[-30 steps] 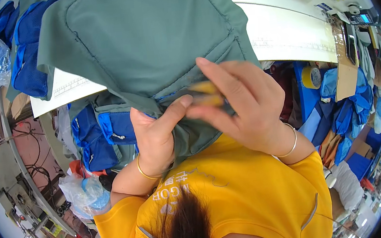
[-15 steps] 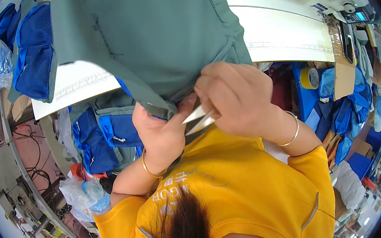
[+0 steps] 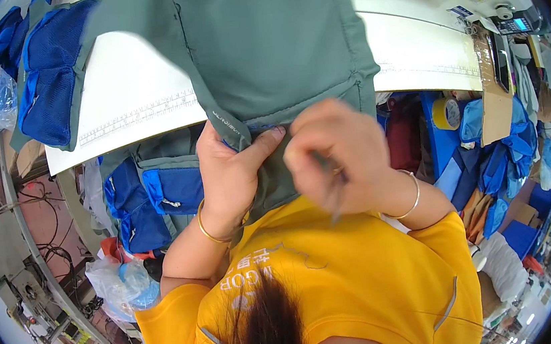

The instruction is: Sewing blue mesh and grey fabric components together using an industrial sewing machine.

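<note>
A cluttered sewing workshop spreads around a white worktable (image 3: 410,50) with a printed ruler strip along its near edge, a sewing machine base at its far right. A large green fabric piece (image 3: 262,46) lies draped over the table and hangs off its near edge toward the person, who wears a yellow shirt. The left hand (image 3: 232,173) pinches the hanging lower edge of that green cloth, thumb pressed across a folded seam, a gold bangle on the wrist. The right hand (image 3: 337,155) is curled just beside it, close to the same hem, fingers closed around a thin dark tool (image 3: 337,196) that points down toward the shirt (the hand is motion-blurred, so what kind of tool it is cannot be told). On the table's left end rests a blue mesh-lined piece (image 3: 44,82). Below the table's edge hang more blue and green pieces (image 3: 157,191), and a roll of yellow tape (image 3: 445,114) sits to the right among blue scraps.
</note>
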{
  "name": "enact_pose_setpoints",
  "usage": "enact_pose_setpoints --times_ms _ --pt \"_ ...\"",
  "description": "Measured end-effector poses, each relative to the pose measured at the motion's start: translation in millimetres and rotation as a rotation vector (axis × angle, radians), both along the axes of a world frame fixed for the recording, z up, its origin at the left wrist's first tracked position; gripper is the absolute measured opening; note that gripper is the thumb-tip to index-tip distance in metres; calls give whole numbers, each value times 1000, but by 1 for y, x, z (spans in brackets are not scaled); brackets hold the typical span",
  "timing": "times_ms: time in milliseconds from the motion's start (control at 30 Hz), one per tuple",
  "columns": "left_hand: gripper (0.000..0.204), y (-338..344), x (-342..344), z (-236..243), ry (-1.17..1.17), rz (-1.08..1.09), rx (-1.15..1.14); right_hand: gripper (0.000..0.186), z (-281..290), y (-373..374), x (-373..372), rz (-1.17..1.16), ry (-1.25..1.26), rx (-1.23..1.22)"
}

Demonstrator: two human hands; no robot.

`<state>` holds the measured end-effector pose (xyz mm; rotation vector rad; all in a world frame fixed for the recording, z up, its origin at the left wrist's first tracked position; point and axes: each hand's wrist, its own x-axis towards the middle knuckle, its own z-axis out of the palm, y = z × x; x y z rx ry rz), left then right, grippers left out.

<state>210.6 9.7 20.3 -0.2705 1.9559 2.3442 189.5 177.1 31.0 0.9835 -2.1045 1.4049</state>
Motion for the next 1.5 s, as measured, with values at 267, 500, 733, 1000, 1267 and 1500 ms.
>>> enact_pose_setpoints --times_ms 267,500,733,1000,1267,1500 --pt "33 -10 0 6 -192 -47 391 24 -1 32 -13 -195 -151 181" --pt "31 -5 2 11 -140 -61 336 30 -1 26 -18 -204 169 421" --pt "32 -8 5 8 -128 -78 338 28 -3 22 -20 -184 178 459" --pt "32 -7 5 8 -139 -75 343 29 -6 22 -25 -129 312 431" --pt "34 -14 -4 3 -237 -88 365 26 -4 22 -7 26 113 200" --pt "34 -19 1 -8 -423 -33 485 26 -12 42 5 -350 -227 123"
